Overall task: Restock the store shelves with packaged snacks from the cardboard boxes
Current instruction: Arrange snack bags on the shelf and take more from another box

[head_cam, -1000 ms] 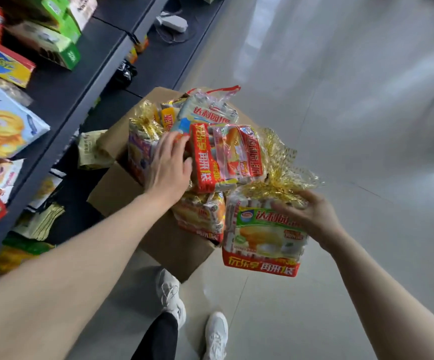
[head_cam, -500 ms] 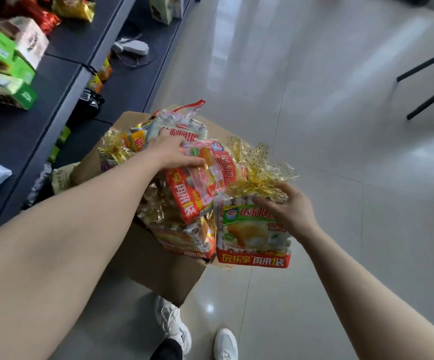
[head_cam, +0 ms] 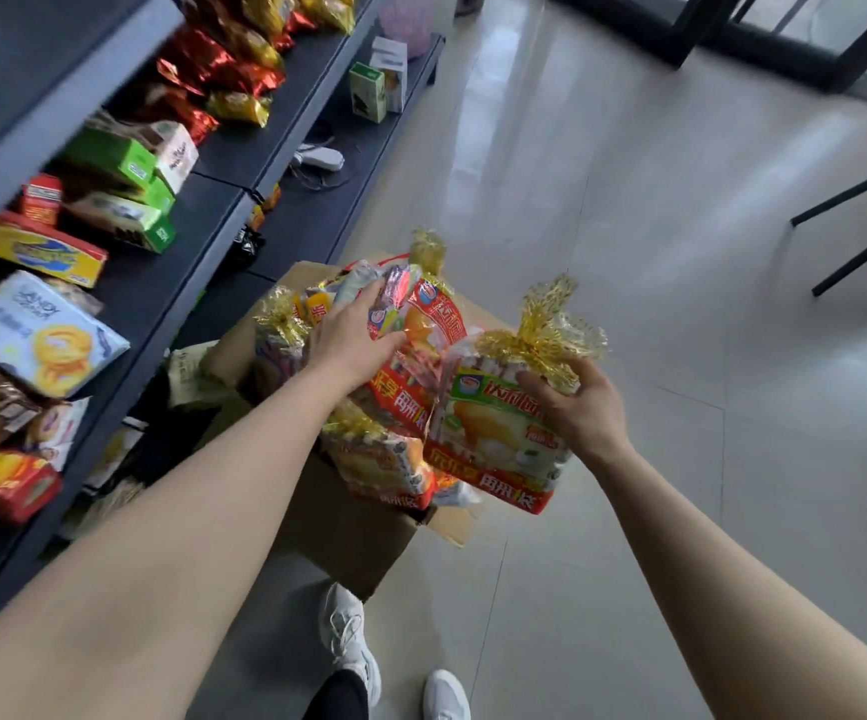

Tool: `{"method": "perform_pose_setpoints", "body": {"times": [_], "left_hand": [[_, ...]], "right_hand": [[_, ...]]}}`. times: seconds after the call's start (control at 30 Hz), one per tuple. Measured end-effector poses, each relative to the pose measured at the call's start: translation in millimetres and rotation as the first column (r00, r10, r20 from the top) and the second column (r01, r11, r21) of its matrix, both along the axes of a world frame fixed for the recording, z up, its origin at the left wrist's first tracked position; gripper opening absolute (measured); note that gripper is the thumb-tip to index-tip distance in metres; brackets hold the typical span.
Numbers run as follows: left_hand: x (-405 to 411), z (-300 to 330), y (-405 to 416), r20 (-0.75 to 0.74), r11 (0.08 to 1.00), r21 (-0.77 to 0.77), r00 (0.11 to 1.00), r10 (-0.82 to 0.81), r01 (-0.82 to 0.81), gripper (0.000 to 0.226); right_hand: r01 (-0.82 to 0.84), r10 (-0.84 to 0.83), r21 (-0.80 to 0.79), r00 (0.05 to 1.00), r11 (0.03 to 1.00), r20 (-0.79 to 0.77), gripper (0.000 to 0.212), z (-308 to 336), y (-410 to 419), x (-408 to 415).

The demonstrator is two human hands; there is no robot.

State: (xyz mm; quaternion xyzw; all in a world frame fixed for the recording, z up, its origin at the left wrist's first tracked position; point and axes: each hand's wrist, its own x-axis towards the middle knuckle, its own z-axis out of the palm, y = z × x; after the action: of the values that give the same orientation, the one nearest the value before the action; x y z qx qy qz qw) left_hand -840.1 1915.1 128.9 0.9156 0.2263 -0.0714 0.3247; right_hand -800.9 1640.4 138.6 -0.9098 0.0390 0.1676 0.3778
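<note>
We see a bright, daylit scene: pale streaks of glare lie across the glossy floor (head_cam: 603, 210), strongest toward the upper right. Shadows are soft, and darkest beneath the cardboard box (head_cam: 348, 537). Motion blur smears the shelves (head_cam: 203, 210) and the boxes on them at the left edge. Wide-angle distortion bends the shelf lines and stretches both forearms toward the lower corners.

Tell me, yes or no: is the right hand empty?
No. The right hand holds a snack pack by its gold-tied top, beside the cardboard box.
</note>
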Motion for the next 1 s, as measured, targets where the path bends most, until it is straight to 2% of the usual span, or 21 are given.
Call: {"method": "perform_pose_setpoints", "body": {"times": [0.07, 0.23, 0.37, 0.47, 0.63, 0.77, 1.0], "left_hand": [[-27.1, 24.2, -7.2, 0.036, 0.998, -0.008, 0.998, 0.059, -0.059, 0.076], [-109.8, 94.6, -19.8, 0.139, 0.967, -0.012, 0.958, 0.252, -0.253, 0.073], [-187.8, 150.7, -19.9, 0.194, 0.925, -0.002, 0.907, 0.373, -0.380, 0.072], [-250.8, 195.3, -17.9, 0.239, 0.880, 0.074, 0.865, 0.442, -0.470, 0.070], [-347.3, 263.6, -15.2, 0.323, 0.762, 0.154, 0.761, 0.563, -0.629, 0.066], [-421.9, 313.7, -8.5, 0.402, 0.680, 0.137, 0.668, 0.627, -0.720, 0.063], [-539.5, 385.0, 0.9, 0.529, 0.520, 0.233, 0.555, 0.641, -0.822, 0.060]], "right_hand": [[-0.065, 0.066, -0.009, 0.997, 0.998, 0.030, 0.085, 21.4, -4.6, -9.5], [-0.191, 0.191, -0.015, 0.973, 0.982, 0.127, 0.060, 91.2, -7.9, -40.5], [-0.323, 0.315, 0.002, 0.927, 0.947, 0.205, 0.058, 153.3, -2.7, -65.0], [-0.437, 0.428, -0.030, 0.861, 0.899, 0.275, 0.058, 199.1, 12.8, -86.3], [-0.597, 0.538, 0.075, 0.764, 0.798, 0.355, 0.051, 264.9, 53.3, -134.1], [-0.712, 0.600, 0.101, 0.651, 0.695, 0.465, 0.058, 305.8, 93.7, -178.2], [-0.877, 0.654, 0.151, 0.445, 0.456, 0.612, 0.054, 378.7, 157.4, -266.0]]}}
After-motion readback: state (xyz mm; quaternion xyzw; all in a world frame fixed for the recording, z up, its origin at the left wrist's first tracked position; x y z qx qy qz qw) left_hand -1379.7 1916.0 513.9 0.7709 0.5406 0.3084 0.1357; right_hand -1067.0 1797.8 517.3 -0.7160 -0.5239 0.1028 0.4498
